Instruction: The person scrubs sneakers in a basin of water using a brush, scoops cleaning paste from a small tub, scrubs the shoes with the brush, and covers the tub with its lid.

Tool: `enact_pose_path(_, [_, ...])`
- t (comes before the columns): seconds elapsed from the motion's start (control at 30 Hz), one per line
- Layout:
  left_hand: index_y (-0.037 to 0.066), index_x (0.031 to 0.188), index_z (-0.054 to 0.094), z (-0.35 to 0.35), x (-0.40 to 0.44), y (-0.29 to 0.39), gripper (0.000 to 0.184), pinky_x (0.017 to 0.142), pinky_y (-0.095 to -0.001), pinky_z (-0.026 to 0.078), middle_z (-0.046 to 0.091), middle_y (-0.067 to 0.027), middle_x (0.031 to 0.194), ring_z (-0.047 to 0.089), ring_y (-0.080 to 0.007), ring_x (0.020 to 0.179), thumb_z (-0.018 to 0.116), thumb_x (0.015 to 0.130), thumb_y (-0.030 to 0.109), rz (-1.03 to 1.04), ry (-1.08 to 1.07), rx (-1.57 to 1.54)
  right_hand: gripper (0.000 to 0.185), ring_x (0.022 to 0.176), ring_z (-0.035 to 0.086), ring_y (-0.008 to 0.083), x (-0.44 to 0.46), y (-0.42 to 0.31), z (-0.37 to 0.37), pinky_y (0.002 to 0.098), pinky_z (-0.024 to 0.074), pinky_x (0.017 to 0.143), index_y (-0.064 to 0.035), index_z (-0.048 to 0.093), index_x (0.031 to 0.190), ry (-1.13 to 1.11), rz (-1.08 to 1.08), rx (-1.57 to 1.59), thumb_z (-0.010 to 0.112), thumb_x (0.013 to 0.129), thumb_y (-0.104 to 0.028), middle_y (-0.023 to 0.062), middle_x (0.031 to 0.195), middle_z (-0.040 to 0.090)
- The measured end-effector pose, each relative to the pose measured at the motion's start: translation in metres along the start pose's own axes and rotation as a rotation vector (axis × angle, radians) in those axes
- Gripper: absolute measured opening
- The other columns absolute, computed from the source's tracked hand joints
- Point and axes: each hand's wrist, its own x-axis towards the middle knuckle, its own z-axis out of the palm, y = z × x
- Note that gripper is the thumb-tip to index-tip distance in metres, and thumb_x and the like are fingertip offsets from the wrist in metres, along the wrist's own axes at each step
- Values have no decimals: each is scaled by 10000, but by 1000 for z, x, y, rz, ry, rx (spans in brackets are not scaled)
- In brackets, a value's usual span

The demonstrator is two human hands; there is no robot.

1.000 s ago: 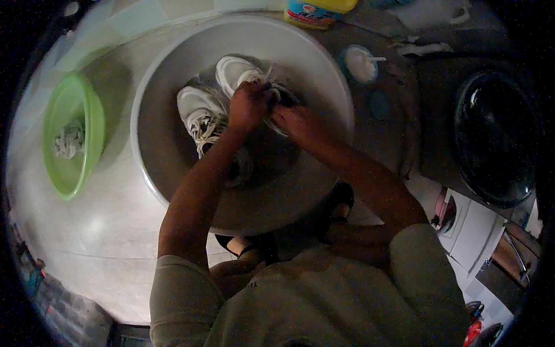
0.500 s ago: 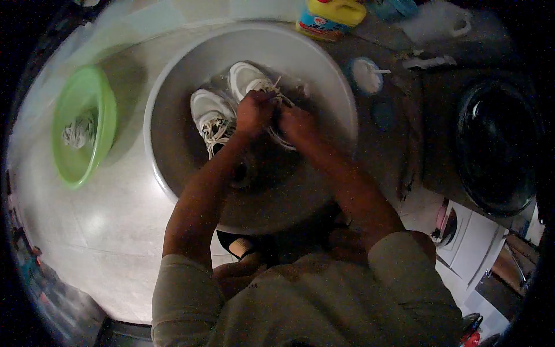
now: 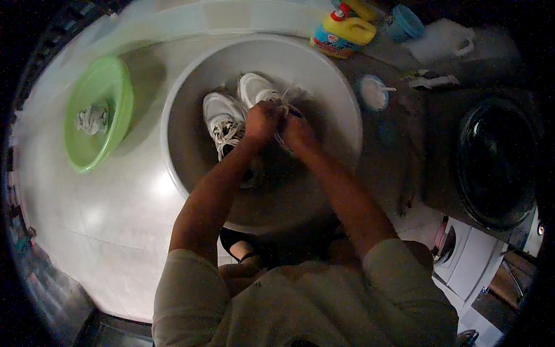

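Two white lace-up shoes lie side by side in a large round grey basin (image 3: 175, 92). The left shoe (image 3: 222, 113) rests untouched, its laces loose. At the opening of the right shoe (image 3: 255, 88), my left hand (image 3: 263, 120) is closed around laces, with its fingertips partly hidden. Close beside it, my right hand (image 3: 298, 132) is curled at the same shoe's laces and collar; what its fingers grip is too dark to make out.
A green basin (image 3: 125, 98) with a crumpled cloth (image 3: 92, 118) stands at the left. Beyond the grey basin are a yellow bottle (image 3: 347, 36), a blue container (image 3: 403, 24) and a tub of white stuff (image 3: 374, 93). A dark basin (image 3: 498, 162) is at right.
The view has shifted, so the basins and shoes appear further right. Both hands have stayed at the right shoe's laces, with the right hand drawn slightly closer to the left.
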Motion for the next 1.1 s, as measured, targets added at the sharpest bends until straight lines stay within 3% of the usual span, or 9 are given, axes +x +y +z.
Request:
enact_pose_path(0.07, [28,763,581,-2,7,-2,195,624,-396,427,560,-194,750,541,-343,708,518,707,204,42,10,26,285,734,534,373,-9,-6,-17,442,433,635,-90,487,1048,-23,77,3,405,801,-208,205,795,558])
enact_pose_path(0.17, [10,808,590,-6,12,1,263,608,-357,442,590,-161,737,572,-307,672,536,742,259,-33,-34,77,271,752,534,374,-29,1,-62,448,429,644,-91,527,991,-49,-175,12,385,800,-221,211,778,554])
enact_pose_path(0.23, [14,805,588,-11,11,4,270,615,-363,438,586,-166,746,565,-322,676,532,744,271,-64,-27,20,272,765,532,376,-34,-17,-98,444,429,658,-94,540,972,-262,-78,-147,378,798,-227,218,792,550])
enact_pose_path(0.57, [34,782,580,-9,8,0,209,646,-388,431,561,-190,764,541,-338,731,510,718,220,4,22,-67,327,754,538,358,-34,-13,-84,443,436,643,-115,477,1081,-201,-168,-89,406,790,-246,198,838,555])
enact_pose_path(0.67, [40,748,586,-12,5,1,207,641,-387,430,562,-184,733,545,-334,701,503,723,227,-48,-22,-48,336,729,537,369,-46,-3,-78,450,433,643,-123,466,1098,-146,-64,-342,411,786,-232,202,817,559])
enact_pose_path(0.73, [40,707,588,-11,4,8,219,630,-385,429,563,-177,705,546,-333,679,509,725,243,-108,-83,48,328,690,540,375,-35,-14,-81,456,432,648,-124,477,1087,-346,-137,-153,435,776,-221,201,772,564])
enact_pose_path(0.83, [34,678,586,-10,5,12,241,617,-388,429,561,-174,690,546,-329,673,514,726,260,-90,-70,109,274,610,553,347,-7,-9,-40,472,438,593,-90,521,997,-177,-210,-255,414,764,-187,164,720,577])
enact_pose_path(0.93, [27,685,583,-10,7,10,251,617,-390,428,559,-173,676,545,-330,674,518,727,265,-116,-89,126,273,679,547,369,-13,-14,-52,471,429,646,-130,524,1018,-220,-131,-48,441,774,-218,194,742,567])
enact_pose_path(1.1, [25,690,584,-16,4,6,265,622,-395,428,559,-176,674,545,-335,672,518,730,278,-80,-88,20,229,696,554,360,-44,-25,-100,465,432,639,-122,557,943,-311,-271,-254,425,777,-210,189,764,570])
